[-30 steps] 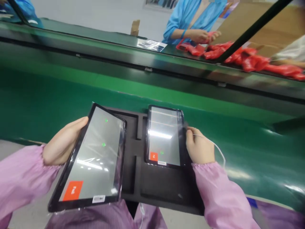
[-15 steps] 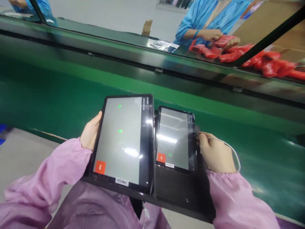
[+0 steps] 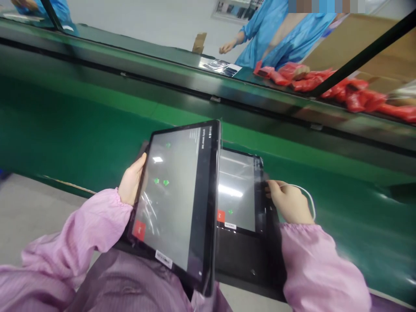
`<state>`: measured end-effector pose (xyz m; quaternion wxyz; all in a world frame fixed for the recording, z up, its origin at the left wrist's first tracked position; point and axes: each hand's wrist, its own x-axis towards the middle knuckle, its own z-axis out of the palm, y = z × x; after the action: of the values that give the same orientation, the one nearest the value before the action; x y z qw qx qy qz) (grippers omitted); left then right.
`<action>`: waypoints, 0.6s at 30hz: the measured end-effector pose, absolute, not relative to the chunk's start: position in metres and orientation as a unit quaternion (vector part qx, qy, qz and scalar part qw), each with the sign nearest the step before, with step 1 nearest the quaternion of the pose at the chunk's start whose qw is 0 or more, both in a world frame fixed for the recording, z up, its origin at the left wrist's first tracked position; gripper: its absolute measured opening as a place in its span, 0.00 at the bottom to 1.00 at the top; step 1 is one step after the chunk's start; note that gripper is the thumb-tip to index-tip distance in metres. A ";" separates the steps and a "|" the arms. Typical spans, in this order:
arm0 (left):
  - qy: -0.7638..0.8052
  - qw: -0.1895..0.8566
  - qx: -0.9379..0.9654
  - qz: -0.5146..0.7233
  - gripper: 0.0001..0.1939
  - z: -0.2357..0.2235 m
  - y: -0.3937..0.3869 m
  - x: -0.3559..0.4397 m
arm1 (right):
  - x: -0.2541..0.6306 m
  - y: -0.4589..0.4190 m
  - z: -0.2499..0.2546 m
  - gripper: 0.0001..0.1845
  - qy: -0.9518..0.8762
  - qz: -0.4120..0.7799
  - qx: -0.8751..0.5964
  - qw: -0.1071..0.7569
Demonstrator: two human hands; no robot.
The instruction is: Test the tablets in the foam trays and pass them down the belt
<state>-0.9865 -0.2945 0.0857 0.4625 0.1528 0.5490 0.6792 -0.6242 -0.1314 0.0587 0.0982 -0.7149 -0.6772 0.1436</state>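
Note:
My left hand [image 3: 131, 182] is closed on the left edge of a large black tablet [image 3: 173, 195], lifted and tilted with its right edge raised. Its lit screen shows green marks, a red button and "gravity sensor test". A barcode label is stuck on its lower frame. Behind it, partly covered, a smaller tablet [image 3: 240, 190] rests on a black board [image 3: 240, 264]; its screen also has a green mark and a red button. At that tablet's right edge my right hand [image 3: 292, 201] pinches the end of a white cable [image 3: 307, 193], which loops over the hand; the fingertips are partly hidden.
A green bench surface [image 3: 341, 208] runs across under the board. Beyond a raised ledge [image 3: 214, 99], a person in a blue smock [image 3: 289, 43] stands by a row of red wrapped packages [image 3: 354, 93]. Printed sheets [image 3: 224, 67] and a dark post [image 3: 367, 47] are there too.
My left hand has tilted the large tablet, raising its right side and covering more of the smaller one. A third green mark shows. The co-worker's hands have left the red packages.

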 end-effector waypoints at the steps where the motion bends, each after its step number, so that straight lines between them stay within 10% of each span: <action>1: 0.538 0.449 0.164 0.694 0.11 0.090 -0.296 -0.987 | -0.625 -0.130 0.058 0.17 -0.667 0.149 -0.724 0.097; 11: 0.519 0.067 0.307 0.795 0.13 0.130 -0.310 -0.999 | -0.628 -0.132 0.062 0.18 -0.639 0.186 -0.738 0.113; 18: 0.551 0.385 0.259 0.694 0.10 0.118 -0.310 -1.012 | -0.644 -0.134 0.065 0.20 -0.655 0.146 -0.735 0.099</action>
<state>-1.0123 -0.3099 0.1179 0.3852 0.2588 0.5510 0.6936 -0.6438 -0.1343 0.0654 0.0994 -0.7345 -0.6551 0.1462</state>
